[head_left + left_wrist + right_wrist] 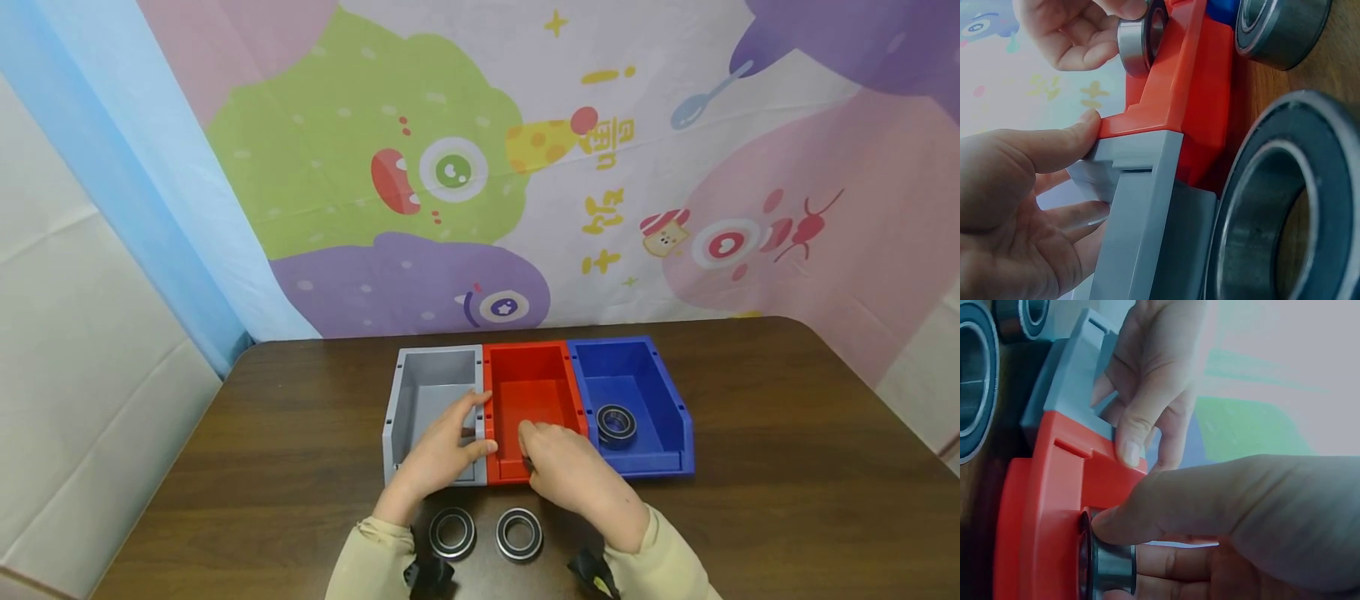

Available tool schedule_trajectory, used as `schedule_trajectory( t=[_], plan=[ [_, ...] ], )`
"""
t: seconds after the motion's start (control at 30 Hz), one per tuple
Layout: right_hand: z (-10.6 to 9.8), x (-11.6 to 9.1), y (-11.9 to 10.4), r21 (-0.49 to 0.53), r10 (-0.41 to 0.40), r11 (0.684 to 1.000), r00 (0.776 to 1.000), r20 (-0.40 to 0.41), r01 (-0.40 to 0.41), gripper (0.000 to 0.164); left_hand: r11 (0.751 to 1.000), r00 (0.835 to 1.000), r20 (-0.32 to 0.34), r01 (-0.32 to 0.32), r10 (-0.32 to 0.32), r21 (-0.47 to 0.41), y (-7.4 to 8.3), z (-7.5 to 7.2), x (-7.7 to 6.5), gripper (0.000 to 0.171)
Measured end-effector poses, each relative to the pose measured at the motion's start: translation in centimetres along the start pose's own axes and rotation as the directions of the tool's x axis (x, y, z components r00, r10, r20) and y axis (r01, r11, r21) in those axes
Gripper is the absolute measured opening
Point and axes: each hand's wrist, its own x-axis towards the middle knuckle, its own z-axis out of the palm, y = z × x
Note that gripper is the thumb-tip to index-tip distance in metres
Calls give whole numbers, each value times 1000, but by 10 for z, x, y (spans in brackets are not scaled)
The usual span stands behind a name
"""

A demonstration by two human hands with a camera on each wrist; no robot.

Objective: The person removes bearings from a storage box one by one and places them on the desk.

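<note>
In the head view, a grey bin (397, 392), a red bin (532, 371) and a blue bin (671, 417) stand side by side. My left hand (441, 446) holds the shared wall of the grey and red bins, thumb toward the red side, other fingers inside the grey one. With thumb and fingers, my right hand (566, 467) grips a ball bearing (1113, 565) at the low front of the red bin. Most of that bearing is hidden from the head view. Another bearing (616, 425) lies inside the blue bin.
Two more bearings, a left one (452, 533) and a right one (519, 535), lie on the brown wooden table (787, 467) before the bins. Behind the table hangs a printed cloth (360, 192). Black wrist devices (429, 575) show at both sleeves.
</note>
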Motion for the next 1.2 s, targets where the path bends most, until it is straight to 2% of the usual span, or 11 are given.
schedule_trajectory(
  t=[0.27, 0.43, 0.6, 0.77, 1.0, 1.2],
  plan=[
    [6, -2, 2, -29, -4, 1000, 999, 35, 5, 24, 1000, 1000, 2, 4, -4, -7, 0, 0, -1, 61],
    [11, -2, 6, -89, -71, 994, 997, -34, 67, 25, 1000, 1000, 11, 23, -23, -11, 0, 0, -1, 62],
    [21, -3, 10, -169, -181, 973, 973, -146, 156, 25, 1000, 1000, 10, 24, -24, -8, 1, 0, -1, 62],
    [28, -9, 13, -230, -233, 956, 947, -219, 182, 24, 1000, 1000, 11, 23, -23, 0, 1, 0, -1, 62],
    [31, -22, 17, -251, -245, 950, 943, -224, 187, 23, 1000, 1000, 4, 29, -29, 1, 1, 0, -1, 62],
    [33, -33, 21, -283, -312, 930, 913, -263, 237, 24, 999, 999, 13, 37, -37, 2, 1, 1, 0, 62]
  ],
)
